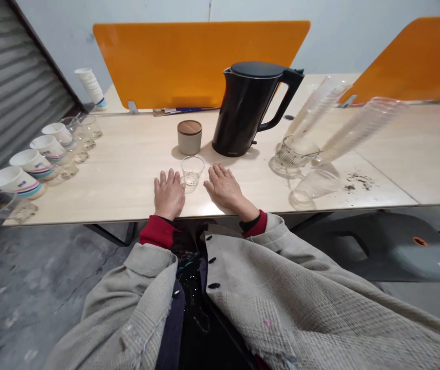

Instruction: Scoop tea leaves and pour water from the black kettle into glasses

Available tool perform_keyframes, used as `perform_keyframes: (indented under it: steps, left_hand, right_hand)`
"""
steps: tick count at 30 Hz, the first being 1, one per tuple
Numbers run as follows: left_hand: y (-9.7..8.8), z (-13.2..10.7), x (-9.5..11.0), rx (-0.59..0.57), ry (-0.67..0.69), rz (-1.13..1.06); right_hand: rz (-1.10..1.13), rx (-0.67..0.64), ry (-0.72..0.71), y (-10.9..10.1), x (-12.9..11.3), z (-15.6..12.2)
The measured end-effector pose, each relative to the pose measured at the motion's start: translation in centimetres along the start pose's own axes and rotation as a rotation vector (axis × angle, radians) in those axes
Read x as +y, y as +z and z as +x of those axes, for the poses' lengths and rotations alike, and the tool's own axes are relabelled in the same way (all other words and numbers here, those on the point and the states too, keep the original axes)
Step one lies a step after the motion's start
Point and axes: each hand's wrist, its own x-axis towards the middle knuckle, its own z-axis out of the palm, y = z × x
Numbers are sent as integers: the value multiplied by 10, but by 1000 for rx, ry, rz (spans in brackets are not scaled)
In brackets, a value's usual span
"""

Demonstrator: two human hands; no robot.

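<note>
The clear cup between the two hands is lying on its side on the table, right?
Not on its side: the head view shows the clear cup standing upright on the table, between the left hand and right hand.

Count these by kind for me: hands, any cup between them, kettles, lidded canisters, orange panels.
Left hand and right hand: 2
Clear cup between them: 1
Black kettle: 1
Lidded canister: 1
Orange panels: 2
Total: 7
</note>
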Motion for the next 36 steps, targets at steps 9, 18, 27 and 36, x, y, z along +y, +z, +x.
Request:
perform_keyframes:
  steps: [9,18,27,36]
  left_hand:
    - [-4,-2,3,-31,-11,39]
    - [-2,-1,2,-10,-7,66]
    - [-4,0,3,-21,-10,56]
    - [-5,1,3,-28,-15,56]
  right_hand:
    - [-6,4,-7,2,1,0]
    - [-21,-30,13,-3,-2,-1]
    - [-25,-42,23,-5,-4,-1]
    - [-21,-20,14,-2,-2,1]
